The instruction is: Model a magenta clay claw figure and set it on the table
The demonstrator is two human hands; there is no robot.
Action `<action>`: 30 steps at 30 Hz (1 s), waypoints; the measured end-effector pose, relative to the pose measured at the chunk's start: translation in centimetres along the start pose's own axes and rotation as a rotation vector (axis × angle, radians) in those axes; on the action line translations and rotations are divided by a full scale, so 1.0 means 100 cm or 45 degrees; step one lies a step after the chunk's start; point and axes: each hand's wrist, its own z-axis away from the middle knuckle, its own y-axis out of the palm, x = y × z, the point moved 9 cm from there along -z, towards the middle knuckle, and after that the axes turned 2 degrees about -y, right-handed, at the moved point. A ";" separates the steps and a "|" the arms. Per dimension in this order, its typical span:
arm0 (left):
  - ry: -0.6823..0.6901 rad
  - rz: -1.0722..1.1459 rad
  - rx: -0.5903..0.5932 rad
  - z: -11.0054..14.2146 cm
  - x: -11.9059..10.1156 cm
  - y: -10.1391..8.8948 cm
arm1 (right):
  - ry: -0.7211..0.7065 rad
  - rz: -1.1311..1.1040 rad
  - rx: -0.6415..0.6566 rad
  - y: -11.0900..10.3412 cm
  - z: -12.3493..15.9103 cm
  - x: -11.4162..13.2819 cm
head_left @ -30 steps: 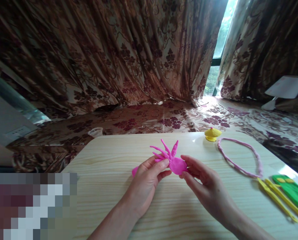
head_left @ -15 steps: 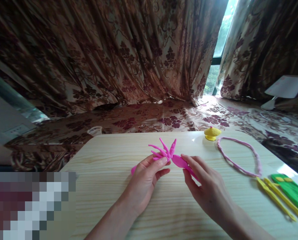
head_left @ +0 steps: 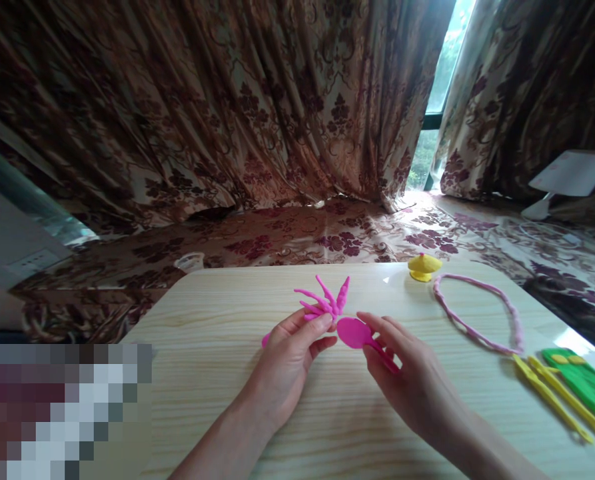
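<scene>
Head view: gripped by its base between the left fingers [head_left: 320, 325], a pink branched piece [head_left: 330, 305], with thin prongs fanning up and away beyond the fingertips. Held between thumb and fingertips on the other side, in the right fingers [head_left: 378, 323], a pink paddle-shaped piece [head_left: 352, 332]: flat round end jutting toward the left fingertips, narrow stem running back between the right fingers. Both above the table [head_left: 212, 310], just beside each other; touching or slightly apart, hard to tell.

Main risk, judging by looks: softness. Squeezed too hard at the base, likely to flatten or shed a prong. Brushed by the right fingers, liable to bend, above all at the thick bumpy prong nearest to them. Held only by the slim stem, with the wide end free, prone to sag, twist or kink at the neck. Pressed edge-on against the prongs, likely to dent or stick crooked.

Also worth watching: a further pink piece [head_left: 266, 340], apparently on the table, just past the outer side of the left fingers and partly hidden; easily knocked by a careless shift. Less exposed, well beyond the right fingers: a pale pink ring [head_left: 513, 310] and a yellow domed piece [head_left: 424, 264].
</scene>
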 end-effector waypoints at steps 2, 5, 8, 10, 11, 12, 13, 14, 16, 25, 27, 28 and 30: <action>0.012 -0.029 -0.007 0.000 -0.001 0.000 | 0.240 -0.353 0.018 0.009 0.002 -0.019; 0.036 -0.089 -0.010 0.000 -0.003 0.000 | 0.446 -0.731 0.021 0.019 0.003 -0.034; 0.046 -0.095 0.011 0.001 -0.005 0.003 | 0.494 -0.880 0.027 0.023 0.001 -0.034; 0.043 -0.082 0.042 0.001 -0.005 0.006 | 0.497 -0.921 0.050 0.024 0.000 -0.031; 0.040 -0.080 0.058 0.001 -0.005 0.008 | 0.494 -0.936 0.058 0.025 0.000 -0.030; 0.036 -0.083 0.069 0.002 -0.004 0.009 | 0.493 -0.950 0.058 0.024 0.000 -0.028; 0.034 -0.091 0.074 0.002 -0.004 0.010 | 0.494 -0.962 0.055 0.024 -0.001 -0.028; 0.032 -0.102 0.075 0.002 -0.004 0.010 | 0.501 -0.974 0.052 0.024 -0.001 -0.027; 0.022 -0.120 0.070 0.002 -0.002 0.011 | 0.523 -0.997 0.050 0.024 0.000 -0.028; 0.005 -0.108 0.066 0.002 0.000 0.011 | 0.543 -1.046 0.064 0.024 0.000 -0.017; 0.005 -0.125 0.052 0.002 0.001 0.009 | 0.579 -1.062 0.066 0.023 0.000 -0.015; 0.003 -0.126 0.045 0.002 0.001 0.008 | 0.596 -1.075 0.065 0.023 0.000 -0.015; -0.002 -0.119 0.040 0.002 0.001 0.009 | 0.626 -1.106 0.061 0.024 0.001 -0.015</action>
